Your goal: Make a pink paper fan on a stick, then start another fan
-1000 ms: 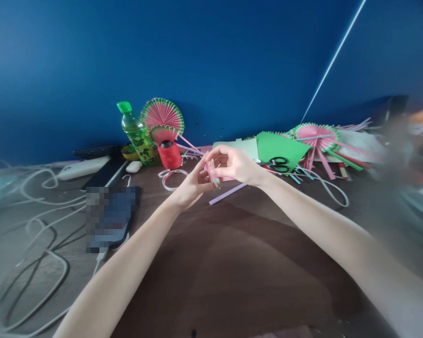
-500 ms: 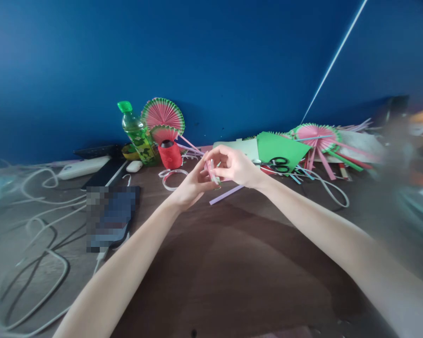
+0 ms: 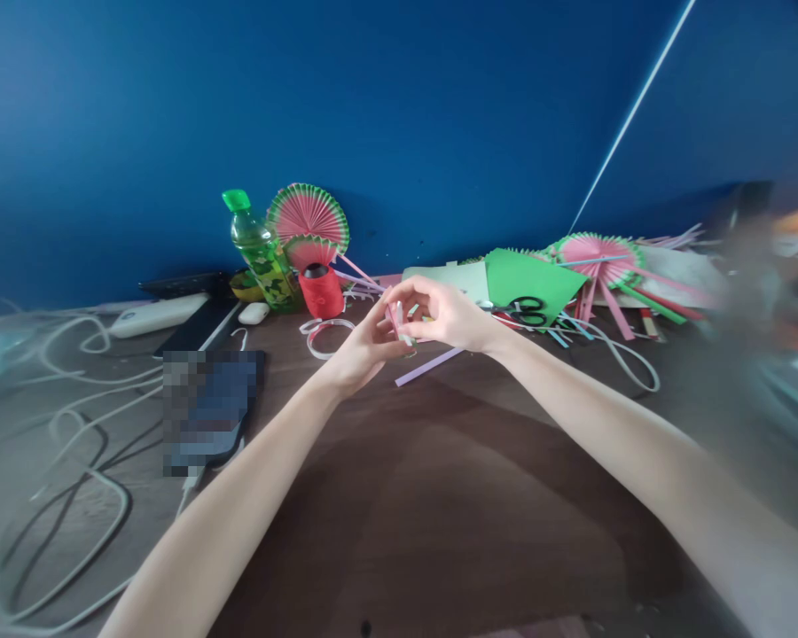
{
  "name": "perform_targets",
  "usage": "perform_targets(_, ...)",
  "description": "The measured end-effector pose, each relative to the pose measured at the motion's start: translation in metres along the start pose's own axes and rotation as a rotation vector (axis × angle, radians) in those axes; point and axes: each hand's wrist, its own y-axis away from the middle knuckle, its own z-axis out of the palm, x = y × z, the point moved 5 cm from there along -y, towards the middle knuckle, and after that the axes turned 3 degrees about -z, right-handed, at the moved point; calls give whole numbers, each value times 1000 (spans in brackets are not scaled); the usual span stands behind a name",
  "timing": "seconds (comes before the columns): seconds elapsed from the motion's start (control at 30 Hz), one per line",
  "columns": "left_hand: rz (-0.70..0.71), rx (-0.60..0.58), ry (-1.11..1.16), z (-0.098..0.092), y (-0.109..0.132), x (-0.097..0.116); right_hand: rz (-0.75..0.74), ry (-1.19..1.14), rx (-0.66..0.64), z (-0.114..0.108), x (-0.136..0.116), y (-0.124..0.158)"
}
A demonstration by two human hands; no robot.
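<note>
Taking the two hands as the centre of a clock face, with twelve toward the deep-blue painted wall (image 3: 399, 106), the work looks partway along. The small pink and whitish piece (image 3: 401, 324), seemingly folded paper, is at the centre itself, held above the dark brown wooden desk (image 3: 426, 514) and not yet set down. The left hand (image 3: 365, 348) pinches it between thumb and fingertips; the right hand (image 3: 453, 315), with curled fingers, nips its near edge between thumb and forefinger. The fingers cover much of it, so how complete its shape is cannot be told.

Some pieces appear fully shaped: a round, pleated pink paper fan with a green rim (image 3: 309, 208) stands between ten and eleven o'clock, and a similar pleated pink-and-green paper rosette (image 3: 595, 251) lies between two and three. Other stock seems unused. A flat, narrow lilac paper strip (image 3: 429, 366) lies at five o'clock, just beside the hands, and a broad bright-green paper sheet (image 3: 532, 276) lies between two and three. The black-handled scissors (image 3: 527, 310) rest near three o'clock, out of either hand's hold.
</note>
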Motion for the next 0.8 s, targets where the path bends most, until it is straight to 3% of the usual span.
perform_targets(0.53,-29,-26,129,0,0,-1,-86,135,15,0,-2,1)
perform_targets(0.8,-15,4,64,4,0,-3,37,29,91,-4,3,1)
